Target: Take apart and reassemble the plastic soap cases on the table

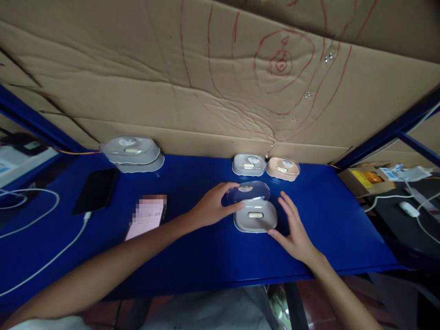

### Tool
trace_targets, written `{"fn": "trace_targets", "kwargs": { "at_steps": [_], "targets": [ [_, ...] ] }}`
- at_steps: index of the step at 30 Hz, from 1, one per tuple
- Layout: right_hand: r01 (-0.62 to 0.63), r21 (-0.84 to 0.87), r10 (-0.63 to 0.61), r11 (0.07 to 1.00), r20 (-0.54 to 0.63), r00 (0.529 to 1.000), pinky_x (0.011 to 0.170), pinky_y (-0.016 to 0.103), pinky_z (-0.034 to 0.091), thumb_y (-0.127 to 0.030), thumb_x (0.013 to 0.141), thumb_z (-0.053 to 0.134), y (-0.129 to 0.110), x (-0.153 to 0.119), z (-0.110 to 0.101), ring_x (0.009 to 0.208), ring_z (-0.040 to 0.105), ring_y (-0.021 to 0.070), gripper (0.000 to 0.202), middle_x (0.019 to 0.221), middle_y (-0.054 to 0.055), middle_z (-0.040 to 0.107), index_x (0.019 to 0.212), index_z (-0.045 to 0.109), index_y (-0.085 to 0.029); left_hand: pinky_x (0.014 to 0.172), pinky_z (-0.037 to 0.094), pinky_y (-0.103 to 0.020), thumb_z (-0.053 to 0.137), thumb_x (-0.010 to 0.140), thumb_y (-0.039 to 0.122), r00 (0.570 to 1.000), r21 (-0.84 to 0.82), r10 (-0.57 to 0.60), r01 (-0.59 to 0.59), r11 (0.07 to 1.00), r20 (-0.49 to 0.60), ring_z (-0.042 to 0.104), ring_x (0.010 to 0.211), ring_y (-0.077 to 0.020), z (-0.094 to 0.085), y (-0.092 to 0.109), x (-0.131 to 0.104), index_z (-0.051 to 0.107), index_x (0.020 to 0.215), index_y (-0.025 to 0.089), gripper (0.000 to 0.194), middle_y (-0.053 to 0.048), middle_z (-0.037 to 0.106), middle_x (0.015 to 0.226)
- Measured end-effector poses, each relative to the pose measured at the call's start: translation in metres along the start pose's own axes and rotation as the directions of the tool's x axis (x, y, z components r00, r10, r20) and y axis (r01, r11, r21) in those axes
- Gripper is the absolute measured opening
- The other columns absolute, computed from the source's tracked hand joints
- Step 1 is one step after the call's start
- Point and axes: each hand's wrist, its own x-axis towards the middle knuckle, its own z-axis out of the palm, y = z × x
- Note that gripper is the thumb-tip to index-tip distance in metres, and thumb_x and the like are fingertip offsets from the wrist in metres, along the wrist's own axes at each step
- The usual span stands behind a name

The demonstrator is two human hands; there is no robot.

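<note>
Before me on the blue table sits a grey oval plastic box [255, 224] with a small cream oblong piece [255, 215] at its middle. Its clear plastic lid [254, 191], bearing a round sticker, is tilted up at the far side. My left hand [213, 205] is at the left end, its fingers curled on the lid's edge and its thumb by the box rim. On the right, my right hand [294, 231] is open with fingers apart. Its thumb tip is at the box's front right corner; whether it touches is hard to tell.
At the back stand a closed grey box [249, 165], a peach box [283, 168] and stacked grey boxes [134, 156]. A pink-screened phone [146, 220] and a black phone [96, 190] on a white cable lie left. A cardboard panel [137, 82] rises behind; a small carton [366, 181] stands right.
</note>
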Motion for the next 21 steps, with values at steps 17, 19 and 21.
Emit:
{"fn": "trace_targets", "kwargs": {
  "at_steps": [17,19,21],
  "targets": [
    [0.189,-0.167,-0.164,0.968,0.154,0.974,0.124,0.063,0.044,-0.031,0.104,0.064,-0.001,-0.001,0.007,0.163,0.029,0.0346,0.077,0.174,0.009,0.036,0.17,0.025,-0.035,0.121,0.043,-0.058,0.088,0.082,0.028,0.99,0.109,0.088,-0.1,0.989,0.109,0.051,0.146,-0.0379,0.039,0.0,-0.035,0.046,0.155,0.033,0.084,-0.013,0.051,0.159],
    [0.195,-0.167,-0.167,0.967,0.164,0.972,0.125,0.063,0.044,-0.031,0.105,0.063,-0.002,0.0,0.008,0.164,0.028,0.0342,0.076,0.174,0.01,0.035,0.171,0.025,-0.034,0.121,0.042,-0.059,0.089,0.082,0.028,0.988,0.102,0.1,-0.112,0.989,0.118,0.051,0.146,-0.0366,0.039,-0.003,-0.035,0.046,0.155,0.034,0.085,-0.013,0.052,0.159],
    [0.195,-0.144,-0.171,0.97,0.164,0.972,0.124,0.063,0.044,-0.031,0.105,0.063,0.0,-0.001,0.008,0.164,0.027,0.0342,0.075,0.174,0.01,0.036,0.17,0.026,-0.034,0.122,0.042,-0.059,0.09,0.081,0.029,0.987,0.118,0.086,-0.102,0.988,0.132,0.051,0.147,-0.0364,0.04,-0.004,-0.037,0.046,0.156,0.033,0.087,-0.013,0.051,0.16]
  ]
}}
